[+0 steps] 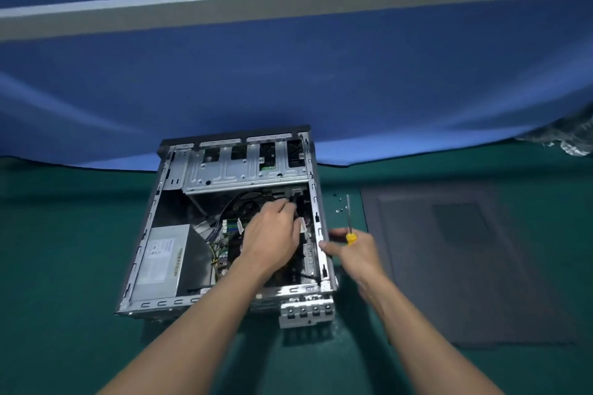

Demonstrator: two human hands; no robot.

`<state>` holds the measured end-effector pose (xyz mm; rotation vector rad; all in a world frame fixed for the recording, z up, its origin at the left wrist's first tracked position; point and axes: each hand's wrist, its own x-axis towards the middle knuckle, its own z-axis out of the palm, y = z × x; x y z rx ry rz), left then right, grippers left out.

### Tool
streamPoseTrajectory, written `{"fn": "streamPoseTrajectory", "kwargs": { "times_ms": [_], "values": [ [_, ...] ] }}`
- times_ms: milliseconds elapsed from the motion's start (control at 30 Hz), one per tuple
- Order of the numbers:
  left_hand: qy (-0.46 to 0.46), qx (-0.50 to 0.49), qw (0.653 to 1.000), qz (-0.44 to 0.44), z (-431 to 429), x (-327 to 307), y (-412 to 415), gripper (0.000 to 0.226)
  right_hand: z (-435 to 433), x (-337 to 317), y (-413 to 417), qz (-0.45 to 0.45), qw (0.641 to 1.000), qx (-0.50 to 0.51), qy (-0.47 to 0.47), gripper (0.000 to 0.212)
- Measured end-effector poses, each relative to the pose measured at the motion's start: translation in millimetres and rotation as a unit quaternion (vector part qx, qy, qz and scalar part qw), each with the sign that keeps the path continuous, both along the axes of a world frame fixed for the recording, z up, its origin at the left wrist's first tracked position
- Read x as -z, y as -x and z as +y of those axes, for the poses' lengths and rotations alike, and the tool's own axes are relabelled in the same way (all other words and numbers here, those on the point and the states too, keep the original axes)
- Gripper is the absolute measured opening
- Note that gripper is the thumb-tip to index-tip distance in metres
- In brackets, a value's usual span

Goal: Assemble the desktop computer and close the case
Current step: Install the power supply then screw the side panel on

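An open desktop case (167, 189) lies on its side on the green table, showing the drive cage (244, 167), power supply (160, 260) and motherboard (231, 231). My left hand (272, 234) reaches inside over the board, its fingertips pinching a dark cable or connector near the top right corner under the drive cage. My right hand (356, 250) grips a screwdriver with a yellow handle (350, 236), shaft pointing away from me, while its thumb rests on the case's right rim. The grey side panel (465, 263) lies flat to the right of the case.
Several small screws (340, 204) lie on the green table (64, 266) between case and panel. A blue backdrop (288, 80) rises behind the table. A crumpled grey cloth or bag (571, 135) sits at the far right edge.
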<state>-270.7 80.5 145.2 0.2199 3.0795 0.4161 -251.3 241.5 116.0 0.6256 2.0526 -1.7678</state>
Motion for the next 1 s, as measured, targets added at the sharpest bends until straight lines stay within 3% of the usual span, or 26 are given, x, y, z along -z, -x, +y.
{"fn": "streamPoseTrajectory", "kwargs": {
  "times_ms": [67,233,400,667,833,1000],
  "values": [
    [-0.024,0.002,0.999,-0.034,12.7,1.4,15.9,0.047,9.3,6.2,6.3,-0.009,1.0,-0.013,0.006,0.008],
    [0.013,0.025,0.993,-0.118,25.4,13.0,52.3,0.066,37.0,21.3,36.8,-0.065,0.998,0.023,0.016,0.029],
    [0.036,0.034,0.978,-0.202,22.9,30.6,82.0,0.076,54.2,44.1,71.8,-0.04,0.976,-0.021,-0.214,0.012],
    [0.016,0.051,0.954,-0.295,20.1,37.4,111.4,0.08,47.1,70.1,114.1,0.028,0.913,-0.14,-0.382,0.028],
    [0.011,0.053,0.947,-0.315,21.2,35.1,111.3,0.082,47.2,83.1,133.3,0.03,0.876,-0.214,-0.431,0.021],
    [0.01,0.057,0.949,-0.311,22.1,34.2,111.3,0.083,50.6,94.2,138.0,0.02,0.861,-0.235,-0.451,0.023]
  ]
}}
